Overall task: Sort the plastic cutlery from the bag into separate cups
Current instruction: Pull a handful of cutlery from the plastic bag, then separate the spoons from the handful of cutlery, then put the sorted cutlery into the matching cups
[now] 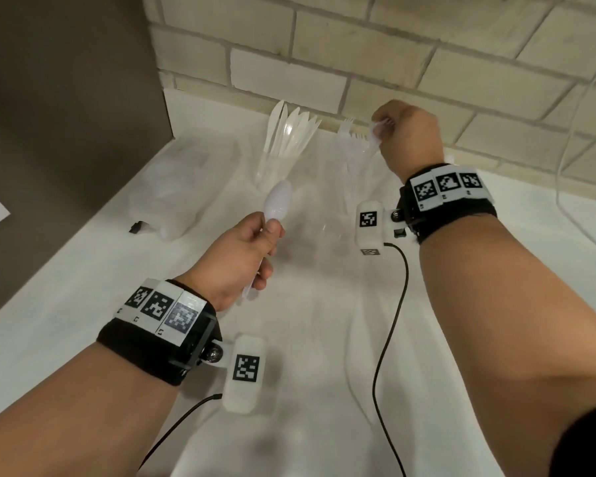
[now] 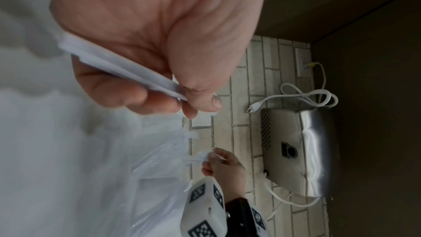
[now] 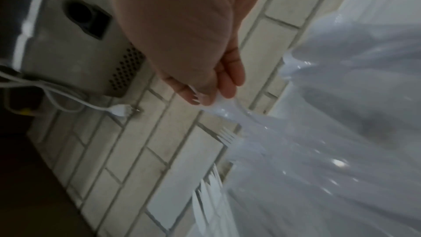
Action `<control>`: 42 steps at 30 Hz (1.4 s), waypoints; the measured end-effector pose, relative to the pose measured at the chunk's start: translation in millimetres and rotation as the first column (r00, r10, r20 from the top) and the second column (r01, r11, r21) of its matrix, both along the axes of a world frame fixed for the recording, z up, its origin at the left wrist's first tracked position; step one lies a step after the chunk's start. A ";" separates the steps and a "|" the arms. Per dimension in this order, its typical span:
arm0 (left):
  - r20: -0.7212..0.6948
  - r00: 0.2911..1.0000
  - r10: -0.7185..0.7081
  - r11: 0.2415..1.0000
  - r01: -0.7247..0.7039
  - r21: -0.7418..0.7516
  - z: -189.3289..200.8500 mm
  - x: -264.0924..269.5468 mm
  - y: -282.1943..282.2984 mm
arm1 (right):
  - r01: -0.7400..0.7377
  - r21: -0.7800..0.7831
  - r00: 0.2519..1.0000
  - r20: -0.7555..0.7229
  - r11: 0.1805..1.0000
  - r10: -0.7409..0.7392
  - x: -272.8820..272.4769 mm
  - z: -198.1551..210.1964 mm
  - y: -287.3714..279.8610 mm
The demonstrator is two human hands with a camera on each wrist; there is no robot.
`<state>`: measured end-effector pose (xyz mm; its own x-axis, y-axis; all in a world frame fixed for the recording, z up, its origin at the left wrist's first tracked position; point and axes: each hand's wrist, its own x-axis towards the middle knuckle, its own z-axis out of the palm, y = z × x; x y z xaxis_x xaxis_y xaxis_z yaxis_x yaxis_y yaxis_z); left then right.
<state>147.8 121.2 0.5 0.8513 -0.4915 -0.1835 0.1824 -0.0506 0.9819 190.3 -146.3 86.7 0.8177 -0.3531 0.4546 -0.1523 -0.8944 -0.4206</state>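
My left hand [image 1: 270, 232] grips a white plastic spoon [image 1: 277, 201] by its handle, bowl up, in front of the cups; the left wrist view shows the handle [image 2: 127, 73] pinched between thumb and fingers. My right hand [image 1: 381, 127] pinches the top end of a white fork [image 1: 374, 141] that reaches down into the clear cup of forks [image 1: 350, 160] by the wall. The cup of knives [image 1: 283, 146] stands left of that one. A third clear cup [image 1: 327, 218] stands nearer me. The clear bag [image 1: 172, 187] with cutlery lies at the left.
A brick wall [image 1: 324, 63] runs close behind the cups and a brown panel [image 1: 66, 98] closes the left side. A metal appliance [image 2: 296, 150] with a loose white cord and plug [image 2: 255, 107] sits to the right. White counter [image 1: 307, 339] lies between my arms.
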 end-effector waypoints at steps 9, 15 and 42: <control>-0.056 0.998 0.000 1.000 -0.001 -0.012 -0.6 1.3 -4.8 | 0.031 0.043 0.993 -0.118 0.999 -0.026 -15.9 -4.8 23.5; 0.251 0.966 0.060 0.976 -0.109 0.188 0.7 4.9 -1.7 | -0.118 0.550 0.916 -0.260 0.827 0.304 -60.4 -17.2 111.6; 0.176 0.967 -0.187 0.266 -0.123 0.956 23.5 34.0 38.5 | 0.153 0.215 0.888 0.399 0.964 -0.230 -61.5 4.1 -2.0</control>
